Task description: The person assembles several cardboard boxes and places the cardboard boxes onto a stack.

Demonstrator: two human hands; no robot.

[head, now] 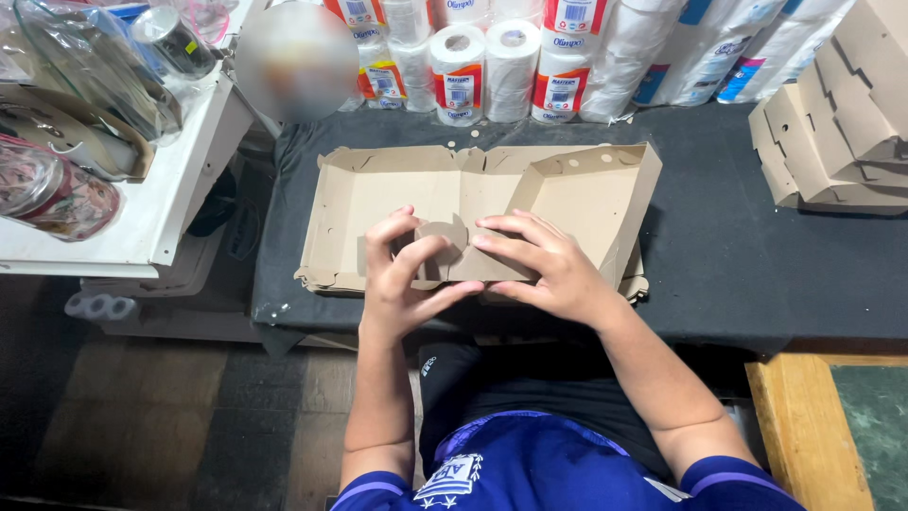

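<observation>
A flat brown cardboard box blank (473, 194) lies on a black table (738, 246), its right side panels partly folded upright. My left hand (402, 274) and my right hand (539, 260) both press on the near front flap of the blank, fingers bent over a rounded tab between them. The flap is lifted and folded inward under my fingers. More flat blanks seem to lie stacked beneath it.
A stack of folded cardboard boxes (842, 123) stands at the right back. Rolls of paper (511, 61) line the back of the table. A white shelf (161, 203) with glassware and a metal cup sits at left. A wooden edge (799, 426) is near right.
</observation>
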